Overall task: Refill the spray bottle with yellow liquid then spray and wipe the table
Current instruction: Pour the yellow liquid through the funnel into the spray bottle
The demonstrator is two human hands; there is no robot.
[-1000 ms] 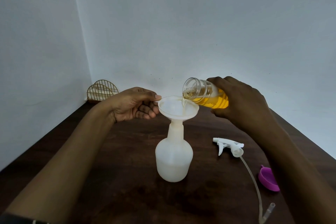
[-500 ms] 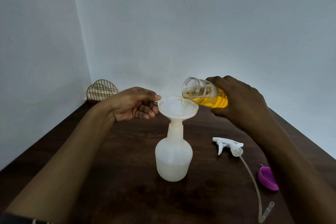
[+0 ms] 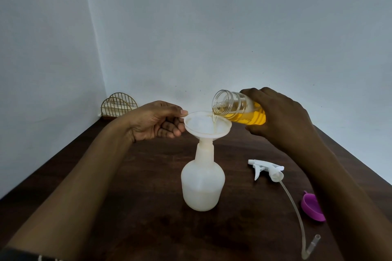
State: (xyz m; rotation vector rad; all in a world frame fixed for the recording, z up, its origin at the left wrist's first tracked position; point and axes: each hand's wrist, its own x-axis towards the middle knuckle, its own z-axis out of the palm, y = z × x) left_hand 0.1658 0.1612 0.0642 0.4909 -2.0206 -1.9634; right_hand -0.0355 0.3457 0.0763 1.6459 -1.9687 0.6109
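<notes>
Lowest in the frame, both forearms come in from the bottom corners over the dark table [image 3: 131,229]. At lower right lie the loose end of the dip tube [image 3: 296,210] and, just beside it, a purple cap [image 3: 312,207] on its side. Centre frame, the spray bottle [image 3: 202,184] stands upright on the table with its neck open. Its trigger head [image 3: 267,169] lies to the right, apart from it, with the tube trailing toward us. A white funnel [image 3: 206,124] sits with its stem in the bottle neck. The left hand [image 3: 154,122] pinches the funnel's left rim between thumb and forefinger, the other fingers curled beneath. The right hand [image 3: 282,118] grips the jar [image 3: 239,110] of yellow liquid from the right of centre, its fingers wrapped round the body. The jar's long axis runs nearly level, left to right, and its open mouth hangs over the funnel's right rim. A thin stream falls into the bowl. We judge the pour turns on that overlap: the mouth sits close to the rim's edge, so further tipping needs it kept inward. The jar's base is hidden under the right hand. The fill level in the milky bottle is hard to read, perhaps low. Farthest, at left centre against the wall, stands a wire rack [image 3: 118,105]. We see no cloth.
</notes>
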